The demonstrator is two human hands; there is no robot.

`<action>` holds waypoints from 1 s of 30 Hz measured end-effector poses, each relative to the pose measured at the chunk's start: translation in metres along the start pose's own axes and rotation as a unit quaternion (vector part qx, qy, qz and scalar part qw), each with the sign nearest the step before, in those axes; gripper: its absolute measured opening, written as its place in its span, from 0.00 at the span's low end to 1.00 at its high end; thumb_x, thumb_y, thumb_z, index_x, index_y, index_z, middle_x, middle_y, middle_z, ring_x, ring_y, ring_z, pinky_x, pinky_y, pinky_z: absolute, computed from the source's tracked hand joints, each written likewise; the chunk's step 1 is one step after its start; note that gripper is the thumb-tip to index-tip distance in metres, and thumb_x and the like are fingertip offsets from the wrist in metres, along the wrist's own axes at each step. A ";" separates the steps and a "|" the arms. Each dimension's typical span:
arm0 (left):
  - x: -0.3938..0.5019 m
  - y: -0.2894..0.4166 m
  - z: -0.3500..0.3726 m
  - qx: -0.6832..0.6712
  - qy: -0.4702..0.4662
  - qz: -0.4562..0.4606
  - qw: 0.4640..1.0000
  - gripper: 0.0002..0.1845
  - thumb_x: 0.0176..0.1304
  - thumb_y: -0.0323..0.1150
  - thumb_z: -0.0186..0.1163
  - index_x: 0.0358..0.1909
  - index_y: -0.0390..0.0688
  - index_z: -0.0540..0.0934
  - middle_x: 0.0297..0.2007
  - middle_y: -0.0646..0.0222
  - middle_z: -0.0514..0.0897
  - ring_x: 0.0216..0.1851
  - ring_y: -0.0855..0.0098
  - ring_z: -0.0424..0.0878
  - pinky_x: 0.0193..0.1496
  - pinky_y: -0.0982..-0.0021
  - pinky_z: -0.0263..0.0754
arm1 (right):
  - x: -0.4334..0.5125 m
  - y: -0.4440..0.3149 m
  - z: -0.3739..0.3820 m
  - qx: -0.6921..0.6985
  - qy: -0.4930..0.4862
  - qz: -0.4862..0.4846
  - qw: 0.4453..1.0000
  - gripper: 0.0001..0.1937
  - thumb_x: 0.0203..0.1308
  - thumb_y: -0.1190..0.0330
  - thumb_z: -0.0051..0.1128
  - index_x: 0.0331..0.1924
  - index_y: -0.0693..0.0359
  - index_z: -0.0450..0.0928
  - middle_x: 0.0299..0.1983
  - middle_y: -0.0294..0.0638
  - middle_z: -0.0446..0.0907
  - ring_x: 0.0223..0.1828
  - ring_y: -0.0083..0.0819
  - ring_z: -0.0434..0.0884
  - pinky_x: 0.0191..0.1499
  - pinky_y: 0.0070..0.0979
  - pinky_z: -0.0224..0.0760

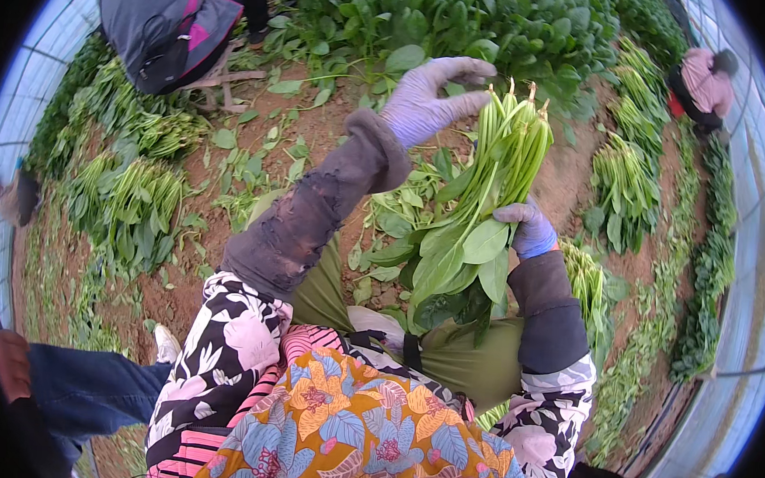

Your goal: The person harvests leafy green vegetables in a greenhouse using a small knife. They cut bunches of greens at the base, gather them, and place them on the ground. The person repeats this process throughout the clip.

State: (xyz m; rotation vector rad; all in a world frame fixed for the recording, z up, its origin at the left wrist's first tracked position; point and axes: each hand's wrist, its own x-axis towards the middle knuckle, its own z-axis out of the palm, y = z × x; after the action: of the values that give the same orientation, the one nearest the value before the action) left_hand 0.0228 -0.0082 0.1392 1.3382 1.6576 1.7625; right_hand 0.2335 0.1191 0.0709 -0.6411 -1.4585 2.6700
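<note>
My right hand point(529, 229), in a purple-grey glove, grips a bunch of spinach-like leafy greens point(509, 155) by its right side, about where stems meet leaves. The bunch is held with its pinkish root ends up and its leaves hanging down over my lap. My left hand point(434, 97), gloved alike, is raised at the top left of the bunch, fingers apart, its thumb beside the root ends. Whether the thumb touches them I cannot tell. Loose leaves point(397, 207) lie on the soil behind the bunch.
Uncut leafy plants point(448, 19) grow ahead. Piles of bunched greens lie at left point(142, 198) and right point(626, 181). A person in a grey jacket point(153, 21) is by a wooden stool point(224, 81). Other people are at far left, far right and lower left, near a plastic greenhouse wall point(755, 262).
</note>
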 end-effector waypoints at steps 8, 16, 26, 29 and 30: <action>-0.007 -0.003 0.043 0.267 -0.065 0.220 0.936 0.23 0.46 0.50 0.71 0.42 0.49 0.82 0.42 0.69 0.80 0.53 0.63 0.72 0.62 0.59 0.58 | -0.028 0.008 -0.014 0.016 0.023 -0.003 1.000 0.35 0.38 0.74 0.61 0.59 0.65 0.67 0.46 0.43 0.78 0.44 0.34 0.80 0.51 0.30 0.75; -0.002 -0.017 0.052 0.219 -0.136 0.231 0.938 0.12 0.55 0.43 0.67 0.33 0.45 0.81 0.37 0.69 0.81 0.44 0.68 0.76 0.55 0.64 0.63 | -0.042 0.009 -0.022 -0.013 0.067 0.027 0.997 0.33 0.36 0.73 0.62 0.56 0.65 0.71 0.44 0.43 0.80 0.43 0.34 0.80 0.51 0.30 0.74; 0.010 -0.037 0.017 0.047 -0.040 -0.031 0.998 0.22 0.63 0.52 0.58 0.39 0.40 0.82 0.37 0.61 0.82 0.43 0.63 0.79 0.48 0.64 0.72 | -0.052 0.016 -0.040 -0.003 0.059 -0.030 0.998 0.39 0.26 0.73 0.61 0.56 0.67 0.71 0.44 0.45 0.81 0.43 0.40 0.81 0.50 0.33 0.75; 0.005 -0.048 0.038 0.193 -0.132 0.141 0.962 0.22 0.66 0.45 0.57 0.53 0.38 0.77 0.46 0.58 0.80 0.52 0.67 0.76 0.49 0.67 0.75 | -0.052 0.018 -0.042 -0.029 0.037 -0.024 0.999 0.40 0.25 0.74 0.60 0.57 0.68 0.71 0.44 0.45 0.81 0.44 0.40 0.81 0.51 0.34 0.75; 0.006 -0.051 0.042 0.181 -0.136 0.158 0.961 0.21 0.66 0.44 0.57 0.52 0.38 0.78 0.45 0.58 0.80 0.50 0.67 0.77 0.50 0.66 0.74 | -0.052 0.019 -0.042 -0.029 0.032 -0.014 0.999 0.40 0.24 0.74 0.60 0.57 0.68 0.71 0.45 0.45 0.81 0.44 0.40 0.81 0.51 0.34 0.75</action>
State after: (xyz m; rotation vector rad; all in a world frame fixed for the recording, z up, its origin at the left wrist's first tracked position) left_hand 0.0380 0.0320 0.0884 2.0083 1.7370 1.3804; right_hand 0.2998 0.1306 0.0532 -0.6984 -1.5216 2.5694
